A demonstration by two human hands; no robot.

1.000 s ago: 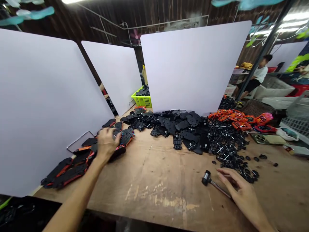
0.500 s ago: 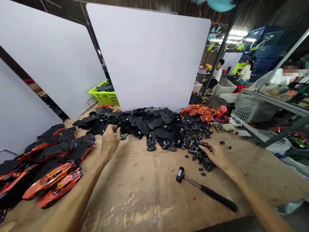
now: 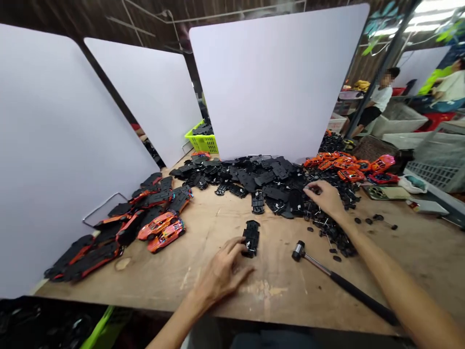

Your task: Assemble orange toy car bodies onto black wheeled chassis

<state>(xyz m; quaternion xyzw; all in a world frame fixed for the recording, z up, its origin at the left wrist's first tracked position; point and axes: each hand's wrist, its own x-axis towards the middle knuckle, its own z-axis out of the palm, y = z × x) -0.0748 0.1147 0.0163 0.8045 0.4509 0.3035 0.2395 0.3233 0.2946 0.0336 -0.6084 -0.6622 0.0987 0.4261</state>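
My left hand point(image 3: 223, 269) is low over the middle of the table, thumb and fingers apart. Its fingertips touch the edge of a black toy car chassis point(image 3: 251, 237) lying flat on the wood. Over the right end of the chassis pile, my right hand point(image 3: 328, 199) has thumb and index finger pinched together; what is between them is too small to make out. Below that hand spreads a heap of wheel axles point(image 3: 327, 225) with small black wheels. A hammer point(image 3: 298, 250) with a black handle lies between the chassis and my right forearm.
A pile of black chassis point(image 3: 250, 174) runs along the back. Orange toy cars point(image 3: 163, 230) lie at left, more car bodies point(image 3: 348, 165) at back right. White panels point(image 3: 272, 87) stand behind. A phone point(image 3: 387, 193) rests at right. Another person point(image 3: 381, 94) sits beyond.
My left hand has come from the chassis pile to the near middle of the table, where a chassis now lies. My right hand remains around the axle heap. The view has turned left.
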